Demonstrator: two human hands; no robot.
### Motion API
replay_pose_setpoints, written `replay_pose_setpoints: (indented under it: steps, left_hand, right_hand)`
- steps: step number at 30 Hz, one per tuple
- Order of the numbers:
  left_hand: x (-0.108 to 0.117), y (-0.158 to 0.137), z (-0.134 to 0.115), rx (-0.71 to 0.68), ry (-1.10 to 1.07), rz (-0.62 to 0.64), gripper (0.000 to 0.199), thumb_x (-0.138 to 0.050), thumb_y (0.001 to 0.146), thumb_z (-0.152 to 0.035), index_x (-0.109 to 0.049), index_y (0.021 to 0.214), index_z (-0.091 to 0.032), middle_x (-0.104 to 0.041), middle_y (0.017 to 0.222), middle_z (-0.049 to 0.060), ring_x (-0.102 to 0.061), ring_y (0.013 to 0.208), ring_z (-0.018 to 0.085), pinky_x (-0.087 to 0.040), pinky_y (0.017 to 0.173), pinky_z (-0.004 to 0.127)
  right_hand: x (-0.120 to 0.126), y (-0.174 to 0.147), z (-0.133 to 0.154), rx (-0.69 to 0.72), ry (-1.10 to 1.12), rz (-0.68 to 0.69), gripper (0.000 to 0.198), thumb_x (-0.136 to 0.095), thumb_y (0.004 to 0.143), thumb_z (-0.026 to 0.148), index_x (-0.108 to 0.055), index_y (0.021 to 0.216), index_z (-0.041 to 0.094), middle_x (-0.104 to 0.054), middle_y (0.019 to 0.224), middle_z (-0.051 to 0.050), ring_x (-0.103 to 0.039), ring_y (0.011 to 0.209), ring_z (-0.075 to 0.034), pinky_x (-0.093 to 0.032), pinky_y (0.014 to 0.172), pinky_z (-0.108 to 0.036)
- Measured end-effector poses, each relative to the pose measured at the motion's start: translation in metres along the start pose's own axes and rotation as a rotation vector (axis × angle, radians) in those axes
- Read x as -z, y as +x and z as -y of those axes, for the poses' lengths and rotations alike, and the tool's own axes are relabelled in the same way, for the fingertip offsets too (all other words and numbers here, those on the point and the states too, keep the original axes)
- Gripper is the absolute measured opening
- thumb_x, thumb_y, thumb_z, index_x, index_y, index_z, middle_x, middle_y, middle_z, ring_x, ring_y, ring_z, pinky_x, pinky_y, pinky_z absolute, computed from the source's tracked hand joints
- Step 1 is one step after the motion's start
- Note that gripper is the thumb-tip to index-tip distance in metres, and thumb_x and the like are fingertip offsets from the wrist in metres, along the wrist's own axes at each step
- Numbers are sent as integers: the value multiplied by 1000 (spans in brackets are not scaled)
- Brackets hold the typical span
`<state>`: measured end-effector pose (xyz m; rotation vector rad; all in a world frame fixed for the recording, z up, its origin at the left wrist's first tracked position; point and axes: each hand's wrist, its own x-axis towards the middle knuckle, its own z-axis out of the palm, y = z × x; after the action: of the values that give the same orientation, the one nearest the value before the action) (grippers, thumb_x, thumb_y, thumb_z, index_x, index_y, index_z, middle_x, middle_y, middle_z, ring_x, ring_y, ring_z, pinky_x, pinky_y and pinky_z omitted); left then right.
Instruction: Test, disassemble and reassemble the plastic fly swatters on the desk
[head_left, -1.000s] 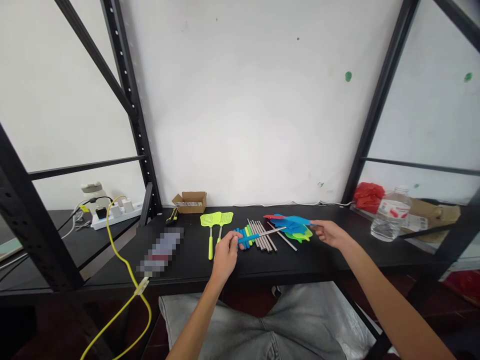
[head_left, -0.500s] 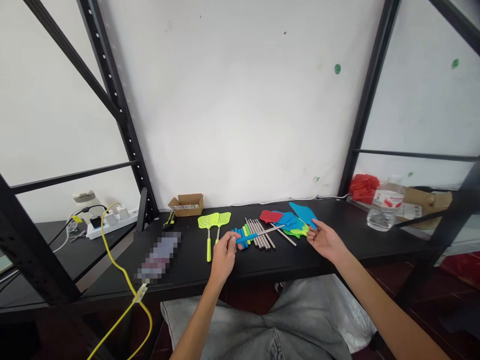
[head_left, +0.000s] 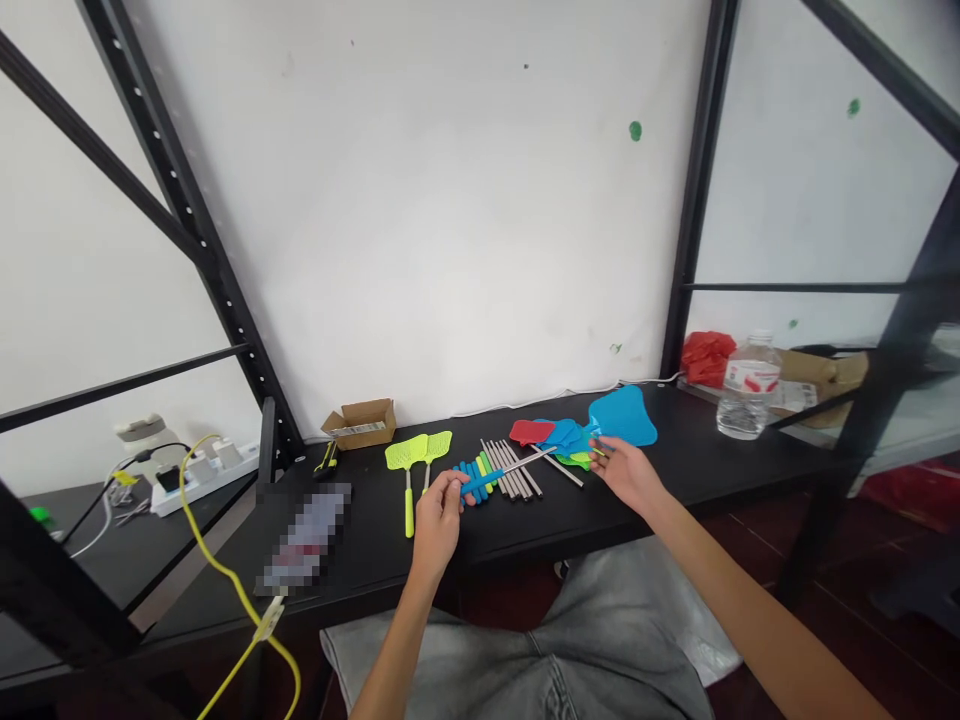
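My left hand [head_left: 439, 512] is closed on a blue fly swatter handle [head_left: 484, 482] with a thin metal rod [head_left: 531, 459] running out of it to the right. My right hand [head_left: 628, 470] pinches a blue fly swatter head [head_left: 626, 414] near its narrow neck, its broad face turned up. The rod's free end points toward that neck, apart from it. Below lie several loose handles in blue and green, several metal tubes [head_left: 517, 484], and a pile of heads with a red head [head_left: 532, 432] on it. Two yellow-green fly swatters [head_left: 409, 490] rest beside my left hand.
A small cardboard box [head_left: 365, 424] and a yellow-black cutter [head_left: 325, 460] sit at the back left, near a blurred flat object [head_left: 306, 538]. A yellow cable [head_left: 225, 573] hangs over the front edge. At right stand a water bottle [head_left: 748, 390] and a red bag [head_left: 707, 357].
The blue head in my right hand has turned from nearly edge-on to broad face up, with its neck now toward the rod. The camera view has shifted slightly right.
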<state>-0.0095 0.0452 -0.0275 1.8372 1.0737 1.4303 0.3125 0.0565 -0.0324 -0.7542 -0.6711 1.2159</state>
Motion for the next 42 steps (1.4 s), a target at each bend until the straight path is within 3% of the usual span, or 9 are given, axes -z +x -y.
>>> replay_pose_setpoints:
  steps: [6,11,23,27,32,37,42]
  left_hand:
    - [0,1,-1,-4,6,3,32,-43,93,-43,-62,100,-19,-62,71,1,-51,62,16,-41,61,26]
    - [0,1,-1,-5,8,7,32,-42,94,-44,-62,100,-19,-62,71,1,-52,62,16,-42,62,26]
    - [1,1,-1,-15,0,40,31,-41,94,-43,-61,99,-19,-62,71,2,-50,62,15,-41,62,26]
    - [0,0,-2,-13,7,115,35,-41,94,-45,-62,102,-18,-61,71,2,-50,61,15,-40,61,25]
    - [-4,-2,-7,18,59,223,44,-43,92,-52,-66,105,-17,-50,59,-2,-44,53,14,-31,52,23]
    - [-5,-5,-17,-28,144,326,41,-48,89,-52,-71,91,-18,-62,72,3,-51,64,18,-35,56,24]
    - [-4,-5,-20,-66,202,381,42,-48,90,-51,-72,78,-18,-57,65,1,-47,61,16,-34,57,24]
  right_hand:
    - [-12,-8,-13,127,-172,131,27,-74,71,40,-59,68,18,-62,69,-2,-52,55,-13,-41,54,-28]
    - [-13,-10,-16,209,-281,204,28,-74,73,41,-59,67,19,-59,63,0,-48,52,-12,-35,51,-27]
    - [-15,-12,-15,196,-286,197,32,-77,70,45,-64,65,17,-63,64,-2,-47,51,-11,-31,49,-26]
    - [-15,-12,-15,188,-236,210,29,-77,71,44,-64,69,19,-64,66,-1,-48,52,-11,-30,49,-26]
    - [-14,-13,-15,169,-225,238,29,-76,73,43,-64,67,18,-64,65,-1,-48,52,-10,-30,49,-26]
    - [-14,-15,-15,132,-272,297,29,-75,75,42,-64,65,17,-62,61,-1,-49,53,-11,-31,49,-26]
    - [-17,-19,-17,114,-292,342,27,-74,77,41,-65,69,17,-61,61,-1,-50,54,-11,-32,50,-26]
